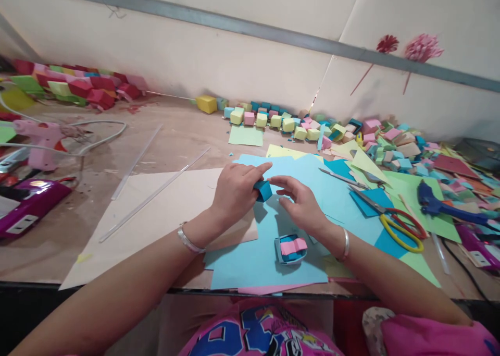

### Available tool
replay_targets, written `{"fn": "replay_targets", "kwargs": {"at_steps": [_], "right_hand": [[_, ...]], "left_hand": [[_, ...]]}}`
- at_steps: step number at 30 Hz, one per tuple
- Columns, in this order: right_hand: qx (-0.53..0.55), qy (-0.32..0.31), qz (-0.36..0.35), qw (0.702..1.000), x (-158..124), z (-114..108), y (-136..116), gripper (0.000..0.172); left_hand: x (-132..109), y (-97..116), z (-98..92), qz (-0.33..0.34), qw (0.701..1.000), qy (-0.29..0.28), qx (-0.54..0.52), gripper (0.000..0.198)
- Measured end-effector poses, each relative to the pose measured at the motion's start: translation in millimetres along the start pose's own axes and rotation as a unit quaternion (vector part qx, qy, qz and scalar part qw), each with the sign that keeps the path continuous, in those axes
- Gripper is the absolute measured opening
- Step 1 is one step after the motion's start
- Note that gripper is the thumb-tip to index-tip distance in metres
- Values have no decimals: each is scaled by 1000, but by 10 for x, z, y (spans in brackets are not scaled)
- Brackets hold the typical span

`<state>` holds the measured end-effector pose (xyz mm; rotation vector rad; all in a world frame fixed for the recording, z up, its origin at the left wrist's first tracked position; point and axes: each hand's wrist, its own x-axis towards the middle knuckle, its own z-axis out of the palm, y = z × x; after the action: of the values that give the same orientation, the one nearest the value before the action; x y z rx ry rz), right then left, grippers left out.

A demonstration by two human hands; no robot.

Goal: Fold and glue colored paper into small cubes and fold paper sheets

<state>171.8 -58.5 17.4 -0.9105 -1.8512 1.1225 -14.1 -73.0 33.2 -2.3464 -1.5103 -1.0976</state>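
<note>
You were partway through one paper piece, as far as could be judged: the blue box (264, 191), at the centre of the frame, had folded faces, but whether its seams were fixed did not show. Your left hand (238, 189) had hold of it, fingers partly bent, its grip partly hidden. Your right hand (299, 197), just beside it, was half open, fingers curved toward the box, with nothing visible in its grasp.

Near the bottom centre, the pink-topped box (291, 249) sat on the blue sheets (242, 272) and looked further along. The blocks (275, 121) from upper middle to right edge seemed mostly done, while the flat sheets looked unworked.

Counted, there were one blue box, one pink-topped box, two glue guns (pink (41, 139) at left, blue (437, 205) at right), two clear sticks (154, 195) left of centre and two flowers (424, 48) at upper right. The blocks overlapped too much to count; the scissors (377, 205), right of centre, could have been one pair or two.
</note>
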Motion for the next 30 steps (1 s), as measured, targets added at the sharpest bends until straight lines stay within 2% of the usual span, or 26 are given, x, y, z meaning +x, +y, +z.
{"fn": "replay_targets", "kwargs": {"at_steps": [2,4,7,9,10,12,14,17,21,23,27,30], "right_hand": [[-10,17,3,1000,18,-20,7,48],[-14,31,10,999,39,-38,5,45],[-26,43,24,998,56,-43,-11,39],[-17,40,37,998,54,-39,-36,36],[0,35,40,999,50,-37,-54,35],[58,17,36,998,37,-36,-96,40],[113,-1,23,993,21,-35,-139,51],[134,-15,12,991,0,-21,-183,62],[80,0,-1,997,-18,16,-208,48],[69,12,-2,998,-13,17,-211,44],[132,52,23,990,48,-60,-173,53],[193,73,29,978,128,-173,-121,48]], "left_hand": [[26,15,-44,-68,994,-15,-87,50],[60,25,-99,-161,963,-35,-214,42],[112,0,-160,-286,861,-67,-416,32],[136,-40,-173,-329,793,-79,-507,33],[143,-59,-172,-343,770,-85,-532,34],[146,-80,-162,-361,746,-93,-552,36],[137,-67,-150,-364,749,-99,-545,43],[115,11,-135,-343,779,-97,-516,52],[86,110,-106,-306,818,-92,-479,55],[80,117,-97,-293,828,-91,-469,55],[99,29,-134,-260,820,-110,-497,56],[121,-97,-169,-209,827,-147,-500,59]]}}
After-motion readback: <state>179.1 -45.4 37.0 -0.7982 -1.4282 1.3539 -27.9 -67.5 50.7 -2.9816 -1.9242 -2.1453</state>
